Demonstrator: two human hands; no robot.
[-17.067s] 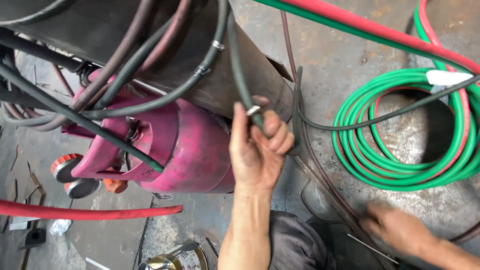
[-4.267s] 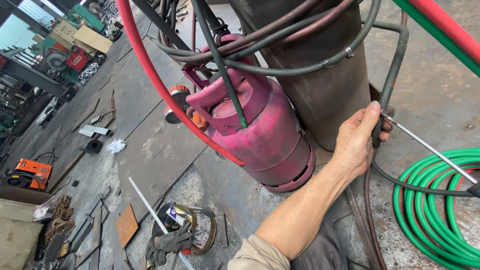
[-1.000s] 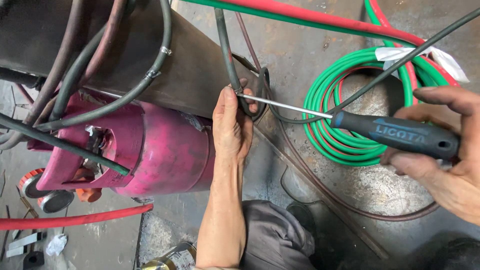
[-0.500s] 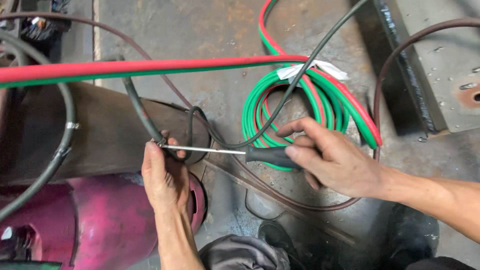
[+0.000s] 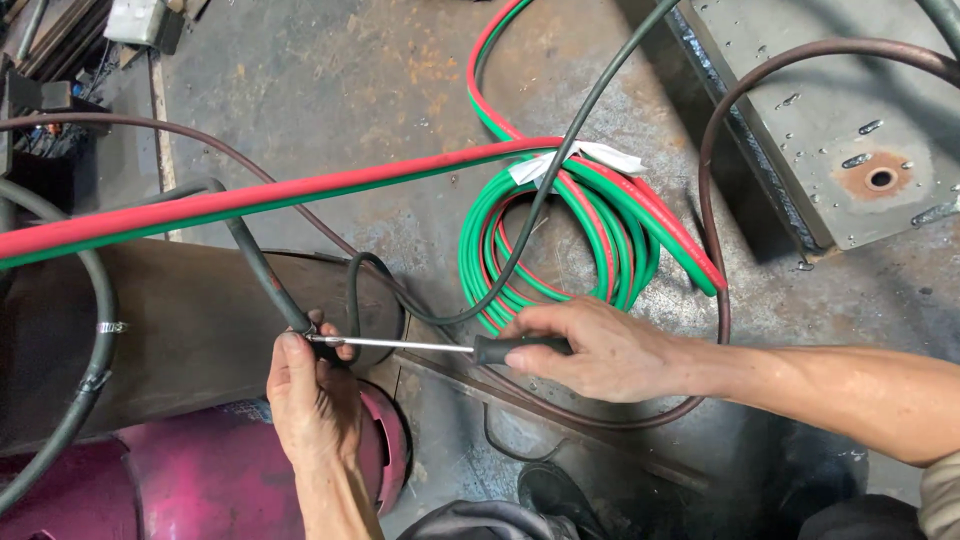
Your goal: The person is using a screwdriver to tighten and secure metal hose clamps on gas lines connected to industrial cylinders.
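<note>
Your right hand is clenched around a screwdriver handle, its thin stiff shaft pointing left. The tip meets a black rubber hose, which your left hand pinches against the dark cylinder. The hose looks flexible; grip it close to the tip.

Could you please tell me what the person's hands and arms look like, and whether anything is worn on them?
Both hands, the left hand and the right hand, are bare: no gloves, rings or watch show. Both forearms are uncovered too. Only at the frame's lower right edge does a bit of light sleeve appear on the right arm.
</note>
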